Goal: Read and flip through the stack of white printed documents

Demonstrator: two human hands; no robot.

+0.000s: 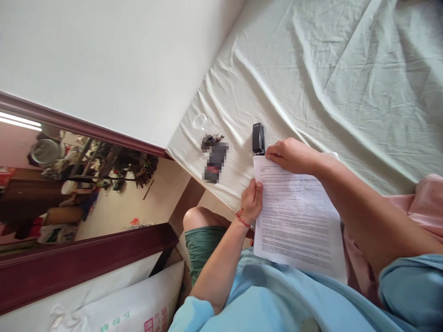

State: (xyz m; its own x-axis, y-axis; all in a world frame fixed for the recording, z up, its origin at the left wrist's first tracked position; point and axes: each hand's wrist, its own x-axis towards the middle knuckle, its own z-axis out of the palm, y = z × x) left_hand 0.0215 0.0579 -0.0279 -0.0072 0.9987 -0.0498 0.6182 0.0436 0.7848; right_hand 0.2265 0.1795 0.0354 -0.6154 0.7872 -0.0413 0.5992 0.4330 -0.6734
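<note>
A printed sheet of paper, perhaps several in a stack, lies across my lap and the bed edge. My left hand, with a red string on the wrist, grips its left edge between thumb and fingers. At the top edge, my right hand is closed on the paper near its upper left corner. A black stapler rests on the sheet just beyond, its near end at that corner and beside my right fingertips. Whether the paper sits between the stapler's jaws, I cannot tell.
A wrinkled pale bed sheet spreads ahead. Left of the stapler lie a bunch of keys, a blurred-out dark item and a clear round cup or lid. A dark red framed mirror and a white sack are at left.
</note>
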